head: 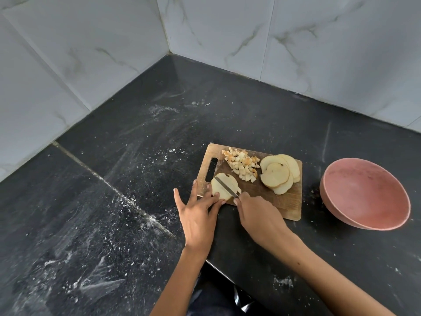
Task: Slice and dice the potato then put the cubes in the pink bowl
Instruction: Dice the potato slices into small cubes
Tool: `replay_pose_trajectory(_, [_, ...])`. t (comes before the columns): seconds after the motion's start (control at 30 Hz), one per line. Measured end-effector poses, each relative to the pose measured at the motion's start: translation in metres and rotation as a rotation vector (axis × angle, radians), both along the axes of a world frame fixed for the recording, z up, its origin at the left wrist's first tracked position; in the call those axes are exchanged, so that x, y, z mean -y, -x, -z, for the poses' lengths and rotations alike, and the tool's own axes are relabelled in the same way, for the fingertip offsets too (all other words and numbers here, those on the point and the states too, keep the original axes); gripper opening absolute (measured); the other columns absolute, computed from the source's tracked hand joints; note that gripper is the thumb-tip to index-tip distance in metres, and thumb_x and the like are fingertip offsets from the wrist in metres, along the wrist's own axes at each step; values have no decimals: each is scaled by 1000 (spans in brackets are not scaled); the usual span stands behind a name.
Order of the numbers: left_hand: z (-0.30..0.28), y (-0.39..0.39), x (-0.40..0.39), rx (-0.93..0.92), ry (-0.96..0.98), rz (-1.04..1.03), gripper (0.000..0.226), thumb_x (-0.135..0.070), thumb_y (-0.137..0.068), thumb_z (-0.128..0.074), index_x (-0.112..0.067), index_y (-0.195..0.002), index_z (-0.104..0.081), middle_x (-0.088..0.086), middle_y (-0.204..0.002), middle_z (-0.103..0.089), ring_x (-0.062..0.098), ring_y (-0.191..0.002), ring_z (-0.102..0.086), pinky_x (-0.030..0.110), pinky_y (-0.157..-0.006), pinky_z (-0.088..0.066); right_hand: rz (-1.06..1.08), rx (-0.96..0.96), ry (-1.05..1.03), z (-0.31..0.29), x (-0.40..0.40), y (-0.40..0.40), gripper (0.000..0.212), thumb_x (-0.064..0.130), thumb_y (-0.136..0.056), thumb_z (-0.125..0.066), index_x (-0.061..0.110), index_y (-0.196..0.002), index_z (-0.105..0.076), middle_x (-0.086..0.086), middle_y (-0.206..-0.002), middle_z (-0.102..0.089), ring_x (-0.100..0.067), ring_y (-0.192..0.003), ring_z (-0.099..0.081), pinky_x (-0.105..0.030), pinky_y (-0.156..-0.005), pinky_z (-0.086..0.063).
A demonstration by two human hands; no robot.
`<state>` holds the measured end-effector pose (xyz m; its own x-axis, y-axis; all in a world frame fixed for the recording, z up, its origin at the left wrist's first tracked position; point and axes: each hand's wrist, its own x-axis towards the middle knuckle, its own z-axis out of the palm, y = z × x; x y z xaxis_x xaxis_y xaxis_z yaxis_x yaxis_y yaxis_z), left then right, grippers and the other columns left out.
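Straight fingers (210,194) of our left hand (197,209) press the potato (222,189); our right hand (258,215) grips the knife (226,187), blade across it. We see no writing.

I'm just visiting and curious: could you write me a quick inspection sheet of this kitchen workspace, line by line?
Surface: black counter, dusted with white specks and smears.
Job's things: wooden cutting board carries a pile of potato cubes, a stack of potato slices and a potato piece under the knife; pink bowl beside the board, no cubes in it.
Clutter: nothing seen.
Grippers: left hand steadies the potato piece with straight fingers; right hand grips the knife.
Cables: nothing seen.
Surroundings: white marbled wall tiles meeting in a corner.
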<state>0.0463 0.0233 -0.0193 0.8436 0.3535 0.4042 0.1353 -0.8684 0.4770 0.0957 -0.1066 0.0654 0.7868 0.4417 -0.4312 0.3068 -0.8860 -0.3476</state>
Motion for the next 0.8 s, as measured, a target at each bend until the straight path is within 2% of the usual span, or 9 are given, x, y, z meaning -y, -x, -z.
replay_pose_trajectory(0.13, [0, 1, 2, 28, 16, -12, 7, -21, -76, -79, -21, -82, -77, -6, -90, -75, 28, -120, -58, 43, -118, 3, -39, 30, 41, 10, -17, -5, 22, 21, -104, -33, 12, -118, -48, -5, -96, -61, -21, -86, -62, -31, -63, -40])
replay_pose_trajectory(0.27, [2, 1, 0, 14, 19, -18, 7, -25, -78, -70, -23, -80, -76, -5, -93, -75, 27, -121, -58, 42, -118, 3, -30, 48, 63, 12, -26, -2, 21, 13, -102, -34, 10, -118, -47, -7, -103, -62, -23, -91, -63, -31, -65, -38])
replay_pose_trajectory(0.37, [3, 1, 1, 12, 30, -15, 5, -19, -76, -78, -22, -80, -76, -1, -97, -75, 28, -120, -58, 44, -117, 1, -14, 55, 21, 13, -25, 1, 19, 15, -103, -32, 11, -115, -46, -5, -92, -58, -23, -87, -62, -32, -64, -37])
replay_pose_trajectory(0.47, [5, 1, 0, 15, 30, -8, 4, -21, -78, -75, -22, -82, -76, -5, -95, -75, 27, -122, -57, 44, -118, 2, -15, 52, 14, 16, -23, -1, 19, 16, -104, -32, 12, -115, -47, -1, -83, -50, -22, -83, -61, -32, -63, -37])
replay_pose_trajectory(0.67, [5, 1, -1, 11, 32, -3, 12, -21, -79, -67, -23, -85, -77, -4, -99, -74, 24, -123, -55, 42, -119, 4, -19, 16, 58, 16, -31, -4, 20, 12, -102, -35, 10, -118, -47, -8, -105, -62, -24, -93, -63, -31, -66, -39])
replay_pose_trajectory(0.8, [3, 2, 0, 15, 26, -5, 7, -17, -76, -78, -21, -82, -77, -3, -95, -75, 27, -120, -58, 43, -118, 2, -30, -42, 133, 13, -25, -4, 23, 8, -100, -38, 10, -122, -43, -9, -111, -60, -25, -97, -62, -32, -69, -42])
